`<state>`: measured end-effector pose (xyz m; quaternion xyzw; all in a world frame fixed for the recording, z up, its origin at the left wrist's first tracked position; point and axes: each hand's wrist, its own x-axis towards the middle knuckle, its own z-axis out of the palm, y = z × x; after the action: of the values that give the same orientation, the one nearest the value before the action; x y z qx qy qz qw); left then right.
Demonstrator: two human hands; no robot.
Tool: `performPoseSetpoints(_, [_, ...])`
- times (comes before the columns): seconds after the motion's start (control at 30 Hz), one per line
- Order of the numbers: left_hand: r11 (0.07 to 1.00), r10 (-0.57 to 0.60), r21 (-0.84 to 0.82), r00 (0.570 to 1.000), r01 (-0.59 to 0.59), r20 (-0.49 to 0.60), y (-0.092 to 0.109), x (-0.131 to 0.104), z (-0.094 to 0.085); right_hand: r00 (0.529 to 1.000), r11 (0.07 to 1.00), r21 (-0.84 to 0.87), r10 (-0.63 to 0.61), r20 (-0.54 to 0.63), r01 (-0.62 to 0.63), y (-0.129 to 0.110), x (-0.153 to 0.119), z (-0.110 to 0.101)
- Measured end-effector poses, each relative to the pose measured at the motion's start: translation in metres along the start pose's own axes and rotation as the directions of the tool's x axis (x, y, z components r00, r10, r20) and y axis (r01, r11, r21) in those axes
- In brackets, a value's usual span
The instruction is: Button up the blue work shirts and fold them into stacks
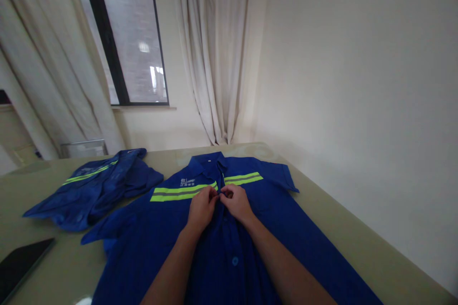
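A blue short-sleeved work shirt [157, 233] lies spread face up on the table, its collar at the far end. Yellow-green reflective strips cross its chest, and white lettering shows above the left strip. My left hand [203, 206] pinches the front placket just below the strips. Close beside it, my right hand [235, 201] pinches the same placket, fingertips nearly touching the left ones. Whatever button sits between the fingers is hidden. Lower on the front a blue button [235, 261] is visible.
Another blue work shirt [103, 190] with reflective strips lies crumpled to the left on the table [336, 214]. A dark flat device [25, 262] rests at the near left edge. A wall [358, 81] borders the right side; curtains [218, 47] and a window [132, 33] stand behind.
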<state>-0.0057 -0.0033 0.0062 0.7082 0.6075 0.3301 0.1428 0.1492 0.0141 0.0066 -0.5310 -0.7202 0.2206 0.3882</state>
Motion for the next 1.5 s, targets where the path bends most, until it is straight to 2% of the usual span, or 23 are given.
performPoseSetpoints(0.1, [0.999, 0.011, -0.031, 1.0, -0.01, 0.001, 0.0, 0.001, 0.001, 1.0, 1.0, -0.011, -0.028, 0.003, 0.028, -0.001, -0.001, -0.001])
performPoseSetpoints(0.23, [0.999, 0.013, -0.035, 1.0, -0.013, -0.011, 0.0, 0.0, 0.002, 0.999, 0.993, -0.11, -0.04, 0.007, 0.04, -0.007, -0.003, -0.002])
performPoseSetpoints(0.43, [1.0, 0.004, 0.022, 0.999, -0.003, -0.044, 0.002, -0.003, 0.005, 0.997, 0.983, -0.171, -0.069, 0.021, 0.072, -0.014, -0.007, -0.003])
performPoseSetpoints(0.77, [0.993, 0.045, 0.106, 0.998, -0.041, -0.036, 0.003, -0.003, 0.006, 0.999, 0.973, -0.229, -0.042, 0.012, 0.043, -0.022, -0.011, -0.005])
performPoseSetpoints(0.9, [0.994, 0.04, 0.106, 0.999, -0.037, -0.027, 0.002, -0.003, 0.008, 0.999, 0.979, -0.195, -0.052, -0.006, 0.05, -0.02, -0.011, -0.005])
performPoseSetpoints(1.03, [0.996, 0.043, 0.076, 0.999, -0.041, -0.032, -0.001, -0.001, 0.009, 0.999, 1.0, 0.002, -0.028, 0.026, 0.028, -0.015, -0.006, -0.005])
performPoseSetpoints(1.2, [0.997, 0.075, 0.026, 0.997, -0.074, -0.034, -0.003, 0.0, 0.009, 0.988, 0.99, 0.118, 0.066, 0.141, -0.083, -0.006, 0.001, -0.001])
performPoseSetpoints(1.3, [0.996, 0.092, 0.005, 0.995, -0.092, -0.037, -0.004, 0.0, 0.008, 0.977, 0.981, 0.157, 0.081, 0.198, -0.113, -0.004, 0.002, 0.0])
performPoseSetpoints(1.37, [0.995, 0.098, 0.0, 0.994, -0.098, -0.042, -0.004, -0.001, 0.007, 0.981, 0.983, 0.157, 0.061, 0.184, -0.091, -0.005, 0.002, -0.001])
performPoseSetpoints(1.5, [0.994, 0.105, -0.002, 0.993, -0.106, -0.052, -0.002, -0.002, 0.007, 0.997, 0.998, 0.06, -0.026, 0.072, 0.022, -0.007, 0.001, 0.0])
